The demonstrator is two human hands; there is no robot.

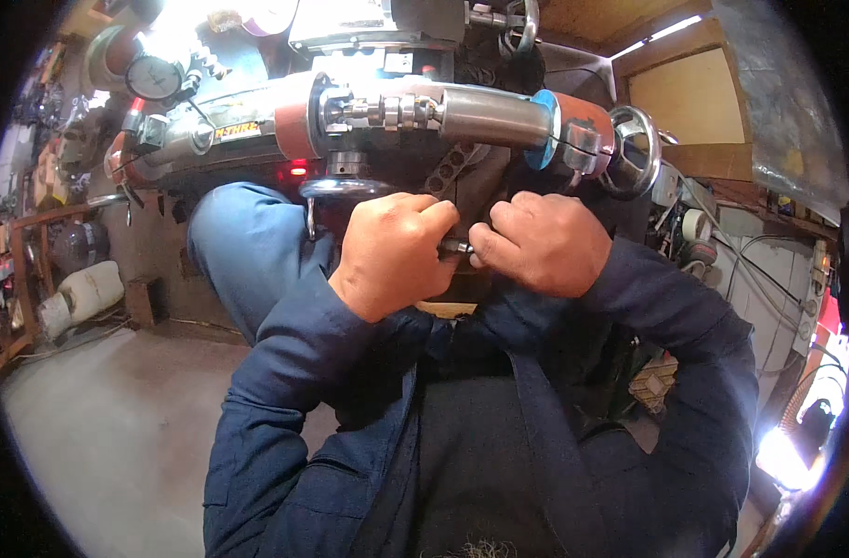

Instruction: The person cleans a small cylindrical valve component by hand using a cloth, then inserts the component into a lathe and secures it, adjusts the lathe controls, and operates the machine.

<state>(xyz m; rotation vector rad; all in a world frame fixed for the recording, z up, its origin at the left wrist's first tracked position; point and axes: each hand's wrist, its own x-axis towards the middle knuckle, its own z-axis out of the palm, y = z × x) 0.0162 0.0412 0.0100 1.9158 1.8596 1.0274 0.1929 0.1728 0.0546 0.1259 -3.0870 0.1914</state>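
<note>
Floor (118, 418), to my left: pale grey, scuffed. On it: one brown wooden block (144, 302), upright; one thin dark line (201, 324), perhaps a cable.
Machine (268, 100), across in front of me: long, metal. On it: one steel cylinder (494, 116), horizontal; one red-brown end block (584, 135); one handwheel (654, 149) at my right; one round dial gauge (155, 76) at my left.

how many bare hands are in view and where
2. The left hand is just left of the picture's middle and the right hand just right of it, with a small metal piece between them. Some fingers are partly hidden.
</note>
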